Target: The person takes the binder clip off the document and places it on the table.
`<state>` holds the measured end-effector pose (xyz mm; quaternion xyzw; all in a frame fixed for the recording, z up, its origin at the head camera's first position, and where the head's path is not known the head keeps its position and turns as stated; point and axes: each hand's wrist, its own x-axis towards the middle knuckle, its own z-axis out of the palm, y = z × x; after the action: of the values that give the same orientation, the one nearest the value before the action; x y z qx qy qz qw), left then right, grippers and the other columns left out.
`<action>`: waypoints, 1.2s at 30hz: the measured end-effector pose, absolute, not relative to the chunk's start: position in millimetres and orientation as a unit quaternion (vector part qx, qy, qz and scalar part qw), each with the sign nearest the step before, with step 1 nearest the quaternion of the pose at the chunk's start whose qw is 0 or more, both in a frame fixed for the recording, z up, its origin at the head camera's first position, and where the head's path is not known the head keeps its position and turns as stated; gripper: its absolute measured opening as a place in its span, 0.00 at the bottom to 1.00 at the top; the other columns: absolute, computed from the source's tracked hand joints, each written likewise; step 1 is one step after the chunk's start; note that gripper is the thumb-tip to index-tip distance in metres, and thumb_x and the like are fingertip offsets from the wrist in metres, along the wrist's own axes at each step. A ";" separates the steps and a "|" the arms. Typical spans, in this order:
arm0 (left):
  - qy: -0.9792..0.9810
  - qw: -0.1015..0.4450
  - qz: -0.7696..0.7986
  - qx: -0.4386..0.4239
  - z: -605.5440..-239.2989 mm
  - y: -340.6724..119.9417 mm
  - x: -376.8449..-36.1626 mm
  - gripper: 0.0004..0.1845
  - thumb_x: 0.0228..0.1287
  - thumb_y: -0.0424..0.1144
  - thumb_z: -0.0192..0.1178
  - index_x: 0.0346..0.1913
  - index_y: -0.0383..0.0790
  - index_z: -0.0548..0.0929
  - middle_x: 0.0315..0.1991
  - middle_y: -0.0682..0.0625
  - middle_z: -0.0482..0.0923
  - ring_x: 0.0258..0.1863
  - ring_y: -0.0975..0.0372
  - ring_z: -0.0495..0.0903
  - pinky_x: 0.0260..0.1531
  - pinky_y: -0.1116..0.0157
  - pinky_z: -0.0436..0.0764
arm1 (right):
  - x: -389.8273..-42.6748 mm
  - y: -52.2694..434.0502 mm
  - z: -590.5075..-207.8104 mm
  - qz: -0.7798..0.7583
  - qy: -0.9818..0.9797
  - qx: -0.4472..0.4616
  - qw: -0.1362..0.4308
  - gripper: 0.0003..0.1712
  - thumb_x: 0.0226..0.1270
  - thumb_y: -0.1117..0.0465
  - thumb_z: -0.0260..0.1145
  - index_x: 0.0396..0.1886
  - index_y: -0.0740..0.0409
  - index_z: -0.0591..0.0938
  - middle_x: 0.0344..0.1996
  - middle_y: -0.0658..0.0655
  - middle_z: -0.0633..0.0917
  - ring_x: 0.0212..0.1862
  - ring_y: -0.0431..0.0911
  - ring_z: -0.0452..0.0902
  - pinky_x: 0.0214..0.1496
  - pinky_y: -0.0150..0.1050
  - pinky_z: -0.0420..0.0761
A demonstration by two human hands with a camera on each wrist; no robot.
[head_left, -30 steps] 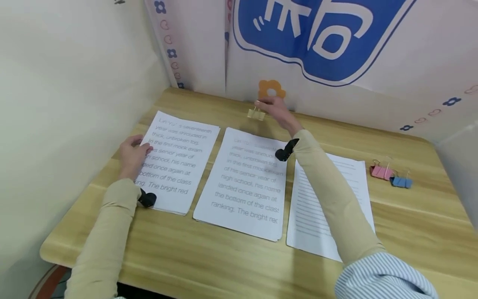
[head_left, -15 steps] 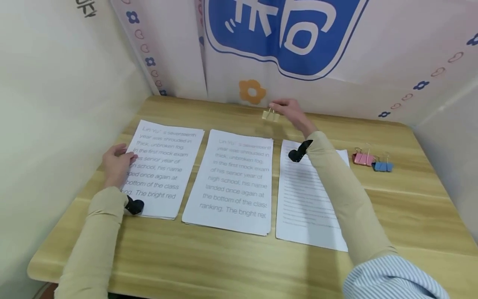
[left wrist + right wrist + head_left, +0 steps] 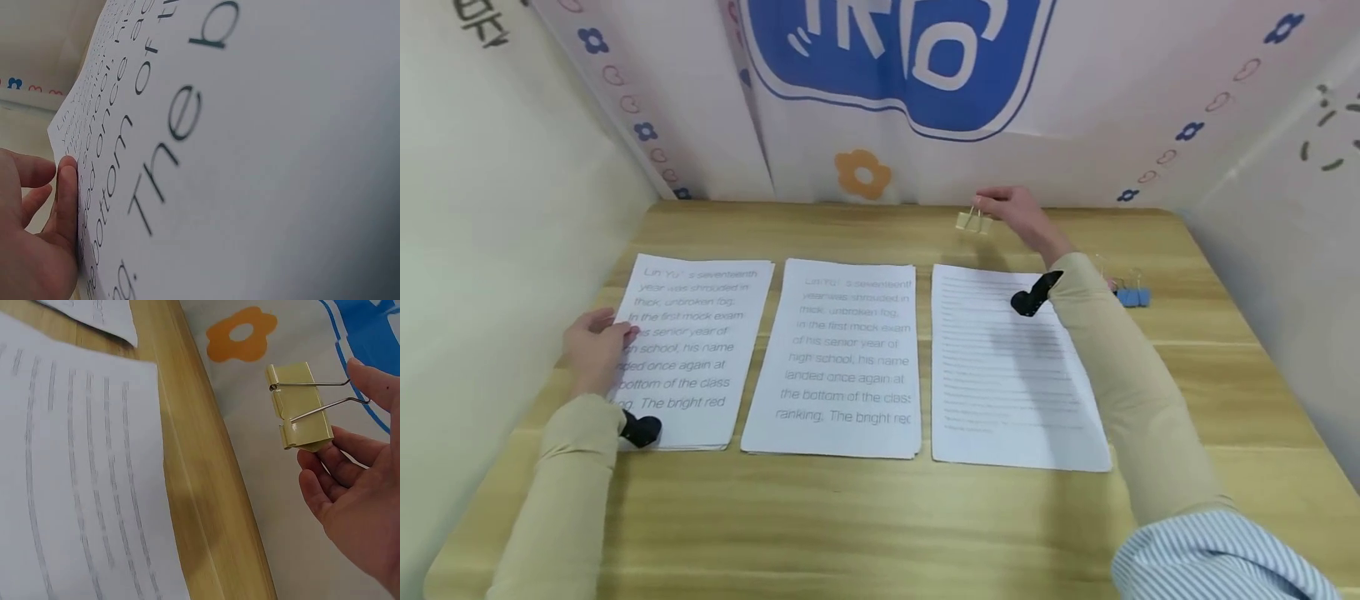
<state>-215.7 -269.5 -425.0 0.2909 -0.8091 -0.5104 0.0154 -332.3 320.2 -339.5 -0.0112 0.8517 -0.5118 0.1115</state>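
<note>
At the left, my left hand rests on the long left edge of a stack of printed sheets, thumb lying along the top page; the left wrist view shows its fingers loosely bent at that edge. My right hand pinches a pale yellow binder clip by its wire handles, raised near the back wall, beyond the right-hand stack of sheets. In the right wrist view the thumb is on a handle end and other fingertips reach behind the clip body.
Between the two stacks lies a middle stack of printed sheets. A blue binder clip sits to the right, with a pink one mostly hidden behind my right sleeve. The wooden table meets a poster-covered wall at the back.
My right hand has carried the yellow clip rightward, from beyond the middle stack to beyond the right one. The head view has turned right. My left hand stays on the left stack.
</note>
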 end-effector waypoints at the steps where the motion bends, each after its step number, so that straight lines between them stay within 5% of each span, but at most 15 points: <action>1: -0.805 0.015 -0.515 0.295 -424.0 -273.4 -214.3 0.30 0.68 0.40 0.50 0.71 0.41 0.59 0.43 0.62 0.64 0.30 0.78 0.74 0.33 0.84 0.76 | -331.0 324.2 -339.0 -0.507 0.855 -0.008 0.110 0.35 0.69 0.47 0.56 0.68 0.63 0.65 0.68 0.63 0.68 0.68 0.55 0.64 0.73 0.47 0.60; 11: -0.784 0.000 -0.530 0.324 -416.4 -298.3 -204.5 0.32 0.67 0.39 0.52 0.72 0.45 0.58 0.46 0.62 0.65 0.28 0.79 0.74 0.28 0.84 0.74 | -310.2 362.9 -343.3 -0.489 0.865 0.019 0.108 0.35 0.70 0.43 0.54 0.68 0.60 0.65 0.67 0.64 0.67 0.68 0.58 0.61 0.73 0.54 0.56; 16: -0.779 -0.001 -0.535 0.327 -412.2 -304.1 -201.6 0.32 0.67 0.39 0.52 0.72 0.45 0.57 0.58 0.55 0.65 0.28 0.80 0.74 0.28 0.84 0.74 | -301.7 381.3 -341.4 -0.492 0.865 0.031 0.091 0.36 0.70 0.43 0.54 0.68 0.61 0.64 0.67 0.64 0.66 0.69 0.58 0.60 0.73 0.54 0.56; 23: -0.765 -0.001 -0.555 0.327 -409.8 -313.9 -197.8 0.33 0.67 0.39 0.53 0.73 0.45 0.56 0.52 0.61 0.67 0.27 0.81 0.76 0.28 0.84 0.75 | -288.4 409.7 -342.1 -0.487 0.869 0.052 0.064 0.36 0.70 0.43 0.53 0.68 0.62 0.64 0.65 0.63 0.68 0.66 0.55 0.64 0.72 0.52 0.59; 27: -0.769 -0.005 -0.546 0.331 -410.1 -319.4 -197.3 0.33 0.66 0.40 0.54 0.73 0.46 0.56 0.59 0.56 0.66 0.25 0.81 0.76 0.26 0.84 0.75 | -276.3 429.5 -340.3 -0.480 0.873 0.071 0.052 0.37 0.69 0.41 0.53 0.68 0.63 0.66 0.54 0.52 0.76 0.57 0.44 0.69 0.71 0.51 0.61; 31: -0.773 -0.013 -0.539 0.336 -409.2 -324.4 -197.2 0.33 0.66 0.41 0.55 0.73 0.48 0.57 0.54 0.60 0.68 0.27 0.81 0.75 0.26 0.84 0.73 | -264.2 450.1 -339.9 -0.497 0.863 0.084 0.044 0.38 0.69 0.41 0.54 0.67 0.64 0.66 0.40 0.38 0.77 0.47 0.34 0.71 0.67 0.44 0.65; 36: -0.780 -0.022 -0.525 0.339 -408.0 -325.1 -197.1 0.33 0.66 0.43 0.54 0.73 0.50 0.57 0.48 0.65 0.68 0.30 0.80 0.73 0.29 0.85 0.71 | -253.1 473.9 -343.5 -0.507 0.856 0.095 0.035 0.37 0.69 0.44 0.55 0.67 0.67 0.65 0.35 0.34 0.77 0.43 0.31 0.71 0.56 0.31 0.70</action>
<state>-197.1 -325.1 -408.0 0.3388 -0.7802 -0.5253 -0.0220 -253.1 473.9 -343.5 0.0947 0.8562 -0.5067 0.0353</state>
